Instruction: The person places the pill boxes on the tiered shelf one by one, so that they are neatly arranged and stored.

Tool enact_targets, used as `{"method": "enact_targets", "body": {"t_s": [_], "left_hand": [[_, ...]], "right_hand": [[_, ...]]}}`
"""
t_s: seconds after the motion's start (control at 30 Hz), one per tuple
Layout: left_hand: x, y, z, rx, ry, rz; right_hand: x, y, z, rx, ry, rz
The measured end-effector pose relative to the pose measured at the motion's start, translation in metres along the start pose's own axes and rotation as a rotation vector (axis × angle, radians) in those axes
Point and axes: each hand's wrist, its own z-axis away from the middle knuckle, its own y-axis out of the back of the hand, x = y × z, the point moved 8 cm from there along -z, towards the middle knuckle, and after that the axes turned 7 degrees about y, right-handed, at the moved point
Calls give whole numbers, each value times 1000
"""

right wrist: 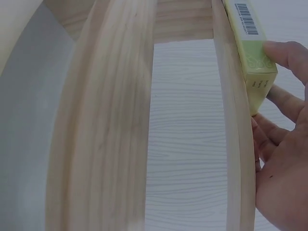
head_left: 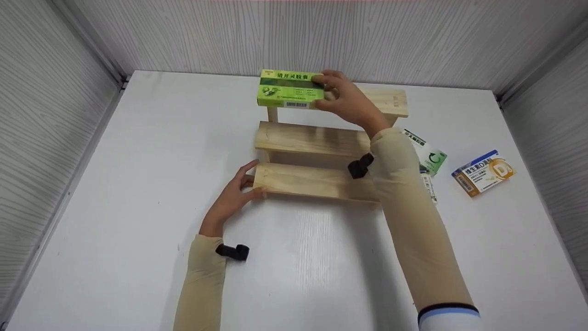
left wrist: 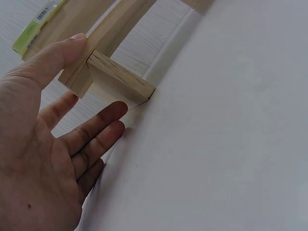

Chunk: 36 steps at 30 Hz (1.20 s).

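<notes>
A three-tier wooden display rack (head_left: 312, 179) stands on the white table. My right hand (head_left: 351, 102) holds a green and yellow medicine box (head_left: 290, 89) by its right end, at the left part of the top tier. In the right wrist view the box (right wrist: 252, 48) sits against the top board's edge, the thumb on its barcode side and the fingers behind. My left hand (head_left: 232, 198) grips the left end of the lowest tier. In the left wrist view its thumb (left wrist: 72, 50) lies on the board (left wrist: 79, 72), with the index finger at the other side and the remaining fingers extended.
Right of the rack lie a green and white medicine box (head_left: 432, 158) and a small white box (head_left: 429, 187), both partly hidden by my right sleeve. Farther right is an orange, white and blue vitamin D box (head_left: 484, 173). Wood-grain panels (head_left: 294, 37) wall the table at back and sides.
</notes>
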Motion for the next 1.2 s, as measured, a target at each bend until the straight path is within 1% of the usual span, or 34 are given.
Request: {"method": "enact_targets", "body": {"t_s": [0.1, 0.2, 0.27, 0.37, 0.47, 0.53, 0.63, 0.73, 0.83, 0.97, 1.07, 1.2], "left_hand": [[1, -2, 0, -5, -4, 6], [3, -5, -1, -19, -6, 10], [3, -7, -3, -23, -7, 20], [3, -8, -4, -28, -13, 21], [3, -8, -5, -33, -12, 24], [3, -8, -5, -35, -7, 22], [3, -8, -5, -36, -5, 18], [5, -9, -4, -43, 5, 13], [18, -9, 6, -51, 14, 5], [16, -6, 6, -35, 3, -6], [2, -4, -2, -20, -3, -11], [1, -1, -1, -20, 3, -8]], "right_hand": [[2, 1, 3, -13, -5, -40], [4, 5, 9, 0, -15, -81], [7, 9, 14, 29, -22, -107], [11, 17, 23, 80, -25, -117], [14, 27, 33, 138, 3, -134], [16, 35, 42, 191, 31, -125], [18, 50, 57, 281, 62, -93], [23, 67, 76, 360, 72, -50], [33, 85, 97, 406, 67, -2], [54, 107, 125, 428, 34, 66], [73, 119, 145, 427, -9, 100], [97, 131, 168, 411, -77, 124]]}}
